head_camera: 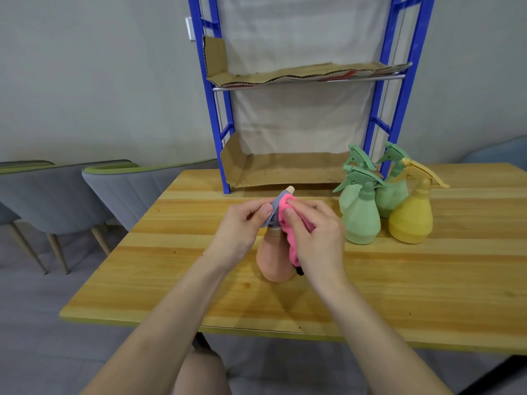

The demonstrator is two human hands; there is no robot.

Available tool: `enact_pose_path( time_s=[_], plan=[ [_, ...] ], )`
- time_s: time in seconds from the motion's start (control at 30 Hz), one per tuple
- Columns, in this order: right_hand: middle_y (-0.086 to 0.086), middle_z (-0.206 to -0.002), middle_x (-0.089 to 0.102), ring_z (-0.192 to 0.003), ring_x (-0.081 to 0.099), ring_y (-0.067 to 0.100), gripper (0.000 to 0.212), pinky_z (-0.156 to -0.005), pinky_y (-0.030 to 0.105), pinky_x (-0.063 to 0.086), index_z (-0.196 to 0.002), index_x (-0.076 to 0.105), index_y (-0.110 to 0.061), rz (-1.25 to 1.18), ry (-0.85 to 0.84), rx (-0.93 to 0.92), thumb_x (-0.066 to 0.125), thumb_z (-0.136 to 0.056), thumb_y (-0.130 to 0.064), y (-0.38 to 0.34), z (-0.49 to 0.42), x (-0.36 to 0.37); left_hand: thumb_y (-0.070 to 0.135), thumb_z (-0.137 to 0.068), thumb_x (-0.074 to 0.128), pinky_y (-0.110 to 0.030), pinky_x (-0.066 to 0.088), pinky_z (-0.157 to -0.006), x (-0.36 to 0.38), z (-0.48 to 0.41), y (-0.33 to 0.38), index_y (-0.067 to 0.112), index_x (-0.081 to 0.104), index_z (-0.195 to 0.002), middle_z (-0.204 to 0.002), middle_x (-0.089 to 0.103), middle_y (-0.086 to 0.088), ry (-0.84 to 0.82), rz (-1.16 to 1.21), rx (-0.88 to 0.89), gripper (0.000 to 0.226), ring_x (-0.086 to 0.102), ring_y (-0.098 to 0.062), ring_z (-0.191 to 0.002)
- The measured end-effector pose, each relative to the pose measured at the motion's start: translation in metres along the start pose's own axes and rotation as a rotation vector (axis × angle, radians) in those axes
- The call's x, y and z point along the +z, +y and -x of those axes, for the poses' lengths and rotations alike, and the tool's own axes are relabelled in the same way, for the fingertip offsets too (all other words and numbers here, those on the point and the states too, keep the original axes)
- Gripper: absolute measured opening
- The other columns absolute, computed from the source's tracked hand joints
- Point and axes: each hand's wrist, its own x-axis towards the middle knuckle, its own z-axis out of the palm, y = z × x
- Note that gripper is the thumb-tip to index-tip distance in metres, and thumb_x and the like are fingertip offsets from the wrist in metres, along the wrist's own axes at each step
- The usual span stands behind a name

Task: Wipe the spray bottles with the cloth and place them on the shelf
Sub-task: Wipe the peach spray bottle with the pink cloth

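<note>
Head view: red print on the upper cardboard liner (342, 75) of the blue-framed shelf (219, 143) lies too edge-on to read. The left-hand grip (242, 226) pinches the grey-blue trigger head of a matte peach spray bottle (273, 260), which stands on the wooden surface (427, 280). The right-hand grip (313, 235) clasps a nubby pink cloth (285, 212) against that head, hiding most of it. Three green bottles (360, 220) and a yellow bottle (410, 220) cluster just to the right, beside the shelf's lower tier.
</note>
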Motion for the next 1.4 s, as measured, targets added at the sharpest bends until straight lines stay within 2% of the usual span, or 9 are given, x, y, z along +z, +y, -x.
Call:
enact_pose_path(
  time_s=[0.13,0.3,0.43,0.6,0.7,0.83,1.07,1.23,1.4],
  plan=[
    [-0.004,-0.096,0.068,-0.091,0.065,0.004,0.023,-0.082,0.017,0.049,-0.117,0.082,-0.021,0.003,-0.011,0.035,0.073,-0.098,-0.013,0.005,-0.01,0.0,0.013,-0.109,0.052,-0.027,0.054,-0.098,0.003,-0.001,0.0,0.021,0.075,-0.126,-0.113,0.079,0.005,0.006,-0.016,0.042,0.03,0.071,-0.013,-0.112],
    [-0.005,-0.103,0.069,-0.098,0.066,0.001,0.022,-0.087,0.011,0.048,-0.117,0.081,-0.013,0.016,-0.051,-0.08,0.075,-0.096,-0.009,0.003,0.008,-0.001,0.012,-0.11,0.05,-0.034,0.056,-0.099,0.004,0.0,-0.001,0.029,0.075,-0.12,-0.113,0.079,0.001,0.001,0.013,0.052,0.031,0.071,-0.019,-0.111],
    [-0.006,-0.103,0.071,-0.099,0.066,-0.001,0.021,-0.088,0.009,0.047,-0.113,0.082,-0.013,0.009,-0.057,-0.096,0.078,-0.093,-0.008,0.004,0.011,-0.003,0.013,-0.11,0.05,-0.024,0.053,-0.097,0.004,0.0,0.003,0.028,0.074,-0.121,-0.115,0.079,0.007,-0.015,0.012,0.036,0.031,0.07,-0.01,-0.113],
    [-0.007,-0.1,0.072,-0.094,0.067,0.003,0.022,-0.083,0.017,0.052,-0.115,0.082,-0.02,-0.016,0.025,0.042,0.075,-0.096,-0.014,0.007,-0.006,0.001,0.012,-0.11,0.05,-0.036,0.053,-0.099,0.003,0.001,0.004,0.033,0.075,-0.116,-0.111,0.079,-0.002,-0.012,-0.004,0.055,0.033,0.07,-0.023,-0.111],
    [-0.007,-0.1,0.071,-0.095,0.067,0.002,0.023,-0.083,0.014,0.05,-0.117,0.081,-0.018,-0.047,-0.002,0.049,0.075,-0.096,-0.014,0.007,-0.001,0.004,0.013,-0.11,0.05,-0.041,0.053,-0.099,0.003,0.0,0.001,0.034,0.076,-0.115,-0.11,0.078,-0.005,-0.001,-0.011,0.058,0.033,0.069,-0.027,-0.11],
    [-0.006,-0.104,0.069,-0.101,0.066,0.0,0.024,-0.089,0.018,0.052,-0.116,0.081,-0.014,0.005,-0.056,-0.073,0.078,-0.094,-0.009,0.019,0.018,0.001,0.017,-0.11,0.051,-0.033,0.055,-0.099,0.005,0.001,0.002,0.034,0.074,-0.117,-0.112,0.079,0.006,0.016,-0.008,0.028,0.03,0.071,-0.013,-0.111],
    [-0.005,-0.112,0.068,-0.107,0.069,0.01,0.019,-0.09,0.034,0.059,-0.114,0.081,-0.012,0.095,-0.153,-0.264,0.075,-0.097,-0.017,0.027,0.03,-0.005,0.021,-0.11,0.051,-0.041,0.054,-0.099,0.005,0.001,-0.001,0.034,0.075,-0.115,-0.109,0.079,0.002,0.044,-0.042,0.012,0.027,0.071,-0.02,-0.108],
    [-0.007,-0.108,0.072,-0.105,0.069,0.002,0.016,-0.091,0.024,0.057,-0.109,0.083,-0.015,0.086,-0.059,-0.176,0.079,-0.093,-0.012,0.019,0.031,0.002,0.023,-0.11,0.051,-0.043,0.054,-0.099,0.005,0.002,-0.001,0.022,0.077,-0.118,-0.111,0.079,-0.001,0.044,-0.063,0.005,0.027,0.07,-0.022,-0.11],
    [-0.01,-0.107,0.075,-0.103,0.071,0.002,0.017,-0.093,0.016,0.052,-0.108,0.084,-0.018,-0.026,-0.057,0.003,0.077,-0.094,-0.011,0.012,0.033,0.003,0.022,-0.11,0.051,-0.041,0.054,-0.096,0.005,0.002,0.0,0.031,0.076,-0.113,-0.108,0.079,0.002,0.057,-0.067,0.003,0.026,0.07,-0.019,-0.106]
  ],
)
